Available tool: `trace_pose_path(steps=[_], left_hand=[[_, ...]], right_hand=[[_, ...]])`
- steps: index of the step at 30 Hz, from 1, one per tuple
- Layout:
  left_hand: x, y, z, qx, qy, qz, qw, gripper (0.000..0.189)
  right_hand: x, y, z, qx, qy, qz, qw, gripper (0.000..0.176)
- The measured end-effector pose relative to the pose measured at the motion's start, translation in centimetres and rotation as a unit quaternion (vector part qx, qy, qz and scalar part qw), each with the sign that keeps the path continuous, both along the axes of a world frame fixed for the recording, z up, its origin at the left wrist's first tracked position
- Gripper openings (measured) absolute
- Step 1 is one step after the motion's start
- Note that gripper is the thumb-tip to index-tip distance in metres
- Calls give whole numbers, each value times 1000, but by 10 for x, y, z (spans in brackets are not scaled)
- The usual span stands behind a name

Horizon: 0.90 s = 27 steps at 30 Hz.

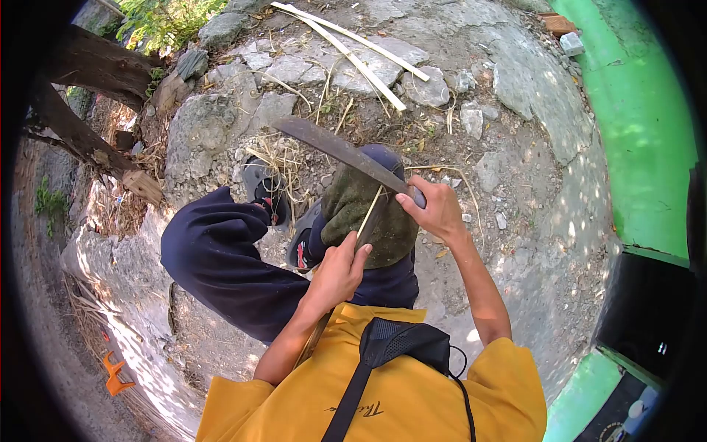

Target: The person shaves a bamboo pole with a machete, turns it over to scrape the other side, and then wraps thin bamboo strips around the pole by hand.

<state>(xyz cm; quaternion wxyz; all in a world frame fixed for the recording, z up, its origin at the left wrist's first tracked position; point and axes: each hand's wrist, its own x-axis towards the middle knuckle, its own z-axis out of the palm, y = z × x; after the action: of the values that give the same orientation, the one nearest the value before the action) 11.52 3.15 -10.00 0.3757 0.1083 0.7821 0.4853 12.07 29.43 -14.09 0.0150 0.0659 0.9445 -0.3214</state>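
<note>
My right hand point(436, 209) is closed round the handle end of a large dark machete point(335, 149), whose blade points to the upper left across my knee. A thin pale strip point(370, 212) runs from under the blade down to my left hand point(340, 271), which is closed round it. The strip's upper end meets the blade near the handle. Beneath both lies a dark green cloth point(353, 200) over my raised knee. Under my left forearm, a brownish length point(313, 341) shows in part.
Two long pale strips point(353, 59) lie crossed on the rocky ground ahead. Shavings point(283, 166) lie by my feet. Wooden posts point(96, 147) stand at the left, an orange object point(115, 374) at the lower left, a green wall point(637, 140) at the right.
</note>
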Motion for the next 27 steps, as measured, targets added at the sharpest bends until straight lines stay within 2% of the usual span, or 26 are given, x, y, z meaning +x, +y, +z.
trace_pose_path(steps=[3,7,10,11,13,17,20,24,27], left_hand=[[4,-3,-11,-17,51,-10,999,24],[6,-4,-18,9,98,-11,995,25],[-2,-2,-5,54,-86,15,995,24],[-5,-3,-4,55,-84,15,995,24],[-12,-7,-3,150,-257,25,954,22],[-9,-6,0,153,-278,34,948,21],[-11,-9,2,180,-286,35,940,22],[-14,-10,0,174,-284,44,942,24],[-10,-10,-3,173,-270,38,946,24]], right_hand=[[-3,0,-1,-28,18,-25,999,49],[6,0,4,-18,15,19,1000,48],[4,-2,1,-3,5,8,1000,48],[4,-4,-1,-16,12,-4,1000,48],[6,-7,-3,-29,22,-11,999,48],[10,-3,-4,7,27,15,999,48],[4,0,-7,-51,10,-58,997,49],[17,-1,0,-21,43,21,999,43],[12,-3,1,-37,15,0,999,43]])
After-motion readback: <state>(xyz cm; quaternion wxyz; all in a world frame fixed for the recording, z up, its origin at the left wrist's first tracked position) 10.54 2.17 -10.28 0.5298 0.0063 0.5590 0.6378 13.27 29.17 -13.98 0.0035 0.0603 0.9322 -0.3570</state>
